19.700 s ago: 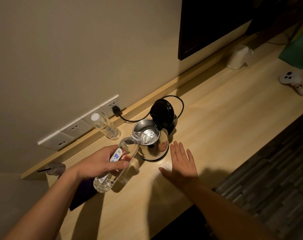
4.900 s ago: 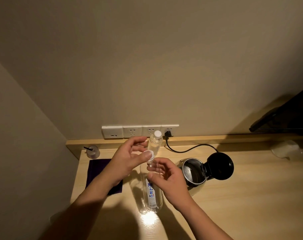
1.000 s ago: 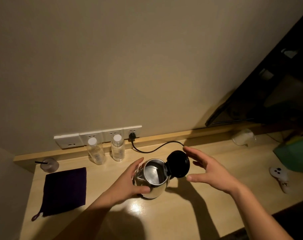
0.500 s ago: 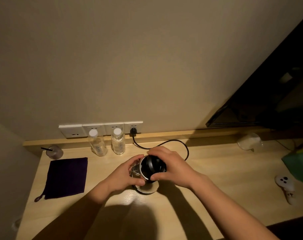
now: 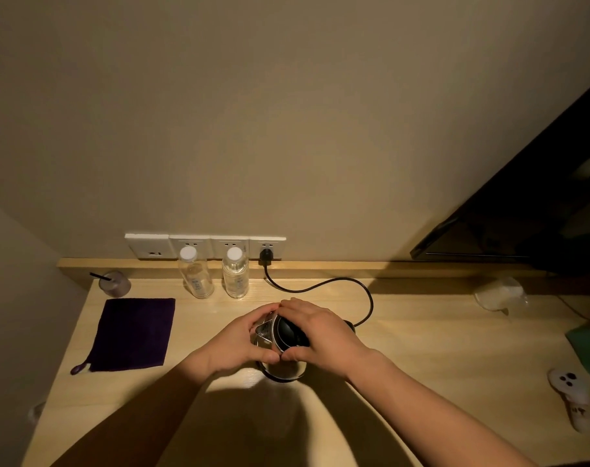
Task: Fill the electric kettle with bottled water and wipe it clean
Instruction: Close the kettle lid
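Note:
The steel electric kettle [image 5: 284,369] stands at the middle of the wooden desk, its black lid [image 5: 288,333] down on top. My left hand [image 5: 239,342] wraps the kettle's left side by the spout. My right hand [image 5: 324,332] lies over the lid and the right side, hiding the handle. Both thumbs meet at the kettle's front. Two capped water bottles stand by the wall: the left bottle [image 5: 196,276] and the right bottle [image 5: 235,276]. A dark purple cloth [image 5: 131,333] lies flat at the left.
The kettle's black cord [image 5: 324,284] loops from a wall socket [image 5: 266,248] to the base. A small cup with a straw [image 5: 114,283] sits back left. A crumpled clear bag [image 5: 499,293], a green item [image 5: 588,348] and a white controller [image 5: 571,394] lie at the right.
The kettle's lid stood open a second ago; my right hand has swung it down and now rests on it. My left hand has stayed on the kettle's side.

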Demonstrator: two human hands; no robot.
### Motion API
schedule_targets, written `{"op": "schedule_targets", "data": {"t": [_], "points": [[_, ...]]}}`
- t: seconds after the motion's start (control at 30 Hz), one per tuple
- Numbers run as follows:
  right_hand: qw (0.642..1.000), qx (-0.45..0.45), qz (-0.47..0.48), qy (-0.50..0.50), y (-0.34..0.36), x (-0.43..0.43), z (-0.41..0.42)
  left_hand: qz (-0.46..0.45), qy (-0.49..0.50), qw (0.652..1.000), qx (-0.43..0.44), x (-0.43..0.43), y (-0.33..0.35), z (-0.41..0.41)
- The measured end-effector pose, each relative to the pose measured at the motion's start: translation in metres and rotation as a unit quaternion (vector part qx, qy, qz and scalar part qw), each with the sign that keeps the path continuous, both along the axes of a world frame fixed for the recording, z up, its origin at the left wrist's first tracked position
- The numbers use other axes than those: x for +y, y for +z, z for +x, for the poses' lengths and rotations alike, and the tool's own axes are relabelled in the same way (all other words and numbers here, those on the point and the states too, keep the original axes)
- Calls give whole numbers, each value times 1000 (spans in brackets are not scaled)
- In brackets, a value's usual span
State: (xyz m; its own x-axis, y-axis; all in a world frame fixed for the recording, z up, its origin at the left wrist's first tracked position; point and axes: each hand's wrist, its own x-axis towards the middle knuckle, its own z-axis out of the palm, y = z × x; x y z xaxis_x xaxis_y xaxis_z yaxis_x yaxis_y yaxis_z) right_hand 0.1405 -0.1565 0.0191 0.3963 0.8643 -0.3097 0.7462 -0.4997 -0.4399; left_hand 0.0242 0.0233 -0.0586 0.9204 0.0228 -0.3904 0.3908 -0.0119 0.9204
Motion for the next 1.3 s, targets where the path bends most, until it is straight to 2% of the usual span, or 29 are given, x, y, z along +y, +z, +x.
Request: {"op": "schedule_targets", "data": {"t": [0.57, 0.67, 0.77, 0.9, 1.03, 1.1, 1.17, 1.3], "points": [[999, -26, -29, 10, 13, 10, -4, -4, -1, 1000, -3, 3, -1, -9], [999, -40, -23, -10, 25, 17, -13, -9, 54, 998, 12, 22, 2, -32], [994, 1, 68, -84, 35, 41, -34, -38, 187, 981, 35, 54, 4, -64], [970, 123, 141, -155, 25, 102, -75, 34, 390, 917, 74, 104, 8, -111], [909, 288, 106, -281, -25, 168, -104, 123, 464, 864, 154, 161, -22, -144], [867, 348, 80, -347, -59, 194, -112, 195, 457, 846, 195, 184, -41, -151], [832, 377, 56, -403, -87, 215, -114, 246, 418, 844, 227, 199, -56, -152], [819, 346, -8, -458, -134, 250, -119, 327, 289, 846, 307, 219, -84, -155]]}}
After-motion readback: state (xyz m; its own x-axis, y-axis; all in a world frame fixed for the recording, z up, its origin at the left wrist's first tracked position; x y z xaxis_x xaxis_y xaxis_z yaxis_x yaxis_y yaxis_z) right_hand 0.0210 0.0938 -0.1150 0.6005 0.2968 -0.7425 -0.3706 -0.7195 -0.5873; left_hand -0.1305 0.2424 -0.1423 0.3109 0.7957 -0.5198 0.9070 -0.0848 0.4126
